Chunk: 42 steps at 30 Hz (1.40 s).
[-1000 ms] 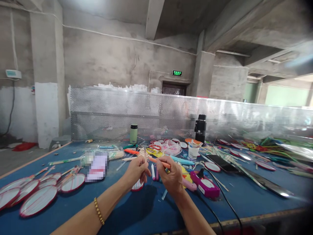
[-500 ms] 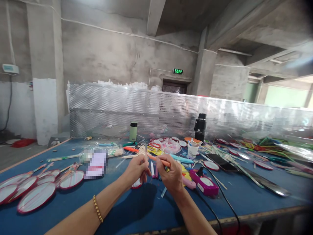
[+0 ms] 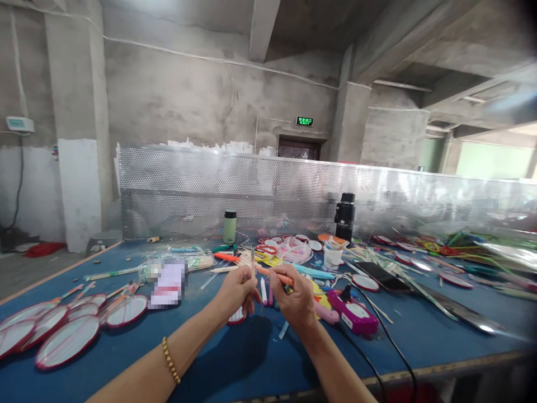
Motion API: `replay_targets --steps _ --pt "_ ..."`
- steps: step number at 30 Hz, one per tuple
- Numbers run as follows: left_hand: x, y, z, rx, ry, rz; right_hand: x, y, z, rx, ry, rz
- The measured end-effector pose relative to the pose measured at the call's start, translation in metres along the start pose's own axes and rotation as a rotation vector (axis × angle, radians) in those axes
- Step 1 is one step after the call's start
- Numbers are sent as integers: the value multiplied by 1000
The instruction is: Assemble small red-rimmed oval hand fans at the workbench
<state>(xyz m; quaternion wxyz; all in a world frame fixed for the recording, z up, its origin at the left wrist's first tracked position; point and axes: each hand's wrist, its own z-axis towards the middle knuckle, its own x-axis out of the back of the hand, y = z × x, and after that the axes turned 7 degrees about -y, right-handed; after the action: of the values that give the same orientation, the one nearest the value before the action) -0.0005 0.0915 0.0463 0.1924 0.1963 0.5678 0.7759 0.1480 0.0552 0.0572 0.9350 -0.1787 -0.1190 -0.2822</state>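
Observation:
Over the middle of the blue table, my left hand [image 3: 238, 292] pinches a thin, pale flat stick [image 3: 252, 262] that points upward. Below its fingers shows part of a small white disc with a red rim [image 3: 237, 317]; whether it joins the stick is hidden. Just to the right, my right hand [image 3: 297, 294] is closed around an orange pen-like tool [image 3: 284, 277], its tip angled toward the stick. A white marker [image 3: 264, 291] lies on the table between the hands.
Several red-rimmed round fans [image 3: 69, 341] lie at left, near a blurred lilac packet [image 3: 168, 285]. A purple box [image 3: 353, 313] with black cables sits right. Behind stand a green bottle [image 3: 230, 226], a white cup [image 3: 333, 257], a black flask [image 3: 344, 218] and a perforated metal screen [image 3: 188, 184].
The view has shifted slightly, so things on the table appear a little further right. Both hands keep the same hold, with the stick and the orange tool almost unmoved between them.

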Motion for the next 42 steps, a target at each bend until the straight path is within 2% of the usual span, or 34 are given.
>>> replay_targets --steps 10,42 --pt "0 1 0 13 -1 -13 1 -2 1 38 17 -5" --pt "-1 1 0 23 -16 -18 0 1 -1 4 -13 -40"
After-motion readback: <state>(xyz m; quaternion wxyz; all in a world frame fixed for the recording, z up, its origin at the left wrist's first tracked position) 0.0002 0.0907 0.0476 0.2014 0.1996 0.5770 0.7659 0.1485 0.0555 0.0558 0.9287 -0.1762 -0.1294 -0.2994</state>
